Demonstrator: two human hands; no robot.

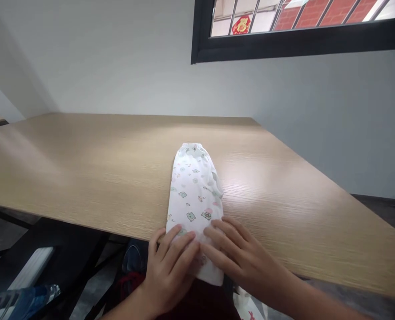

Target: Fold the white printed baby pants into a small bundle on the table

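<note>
A white cloth garment (pixel 192 191) with small printed animals lies folded lengthwise in a long strip on the table. It looks like small pants; its far end is gathered like an elastic band. The near end hangs past the table edge toward me. My left hand (pixel 171 266) rests on the near left part of the garment, fingers spread over the fabric and thumb hidden. From the right, my right hand (pixel 240 253) lays its outstretched fingers on the cloth, close to the left fingertips. Neither hand visibly pinches the fabric.
The wooden table (pixel 100 169) reaches to a pale wall (pixel 124 58) with a dark-framed barred window (pixel 277 49). At the lower left stand a black chair (pixel 64 249) and a blue-tinted plastic bottle (pixel 34 300). A printed bag or paper (pixel 247 304) shows below the table's edge.
</note>
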